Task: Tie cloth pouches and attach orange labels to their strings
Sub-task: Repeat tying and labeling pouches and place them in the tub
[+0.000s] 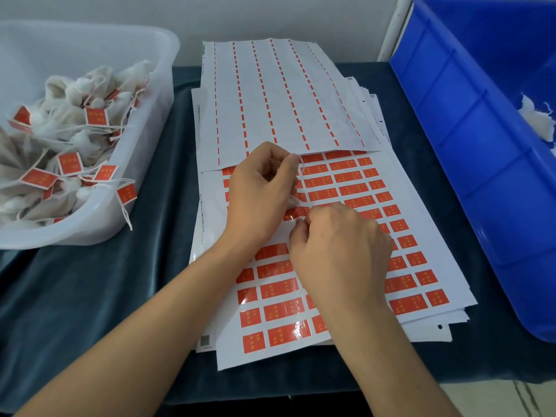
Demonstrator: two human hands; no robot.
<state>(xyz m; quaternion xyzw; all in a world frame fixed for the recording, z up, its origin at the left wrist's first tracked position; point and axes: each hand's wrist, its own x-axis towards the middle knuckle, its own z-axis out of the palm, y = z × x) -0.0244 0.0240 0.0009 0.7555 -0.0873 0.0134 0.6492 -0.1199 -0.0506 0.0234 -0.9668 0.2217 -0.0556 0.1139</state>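
A stack of white sheets with orange labels [346,188] lies in the middle of the table. My left hand [258,191] hovers over the sheet, fingers curled, pinching a thin white string [301,170]; a cloth pouch is mostly hidden in its palm. My right hand [337,248] is just below it, fingertips pinching an orange label [293,212] that is partly peeled from the sheet. The label sits right under the string.
A clear plastic tub [156,94] at the left holds several tied white pouches with orange labels. A blue crate [469,121] at the right holds white cloth pouches [538,118]. An emptied label sheet [285,94] lies over the stack's far half. Dark cloth covers the table.
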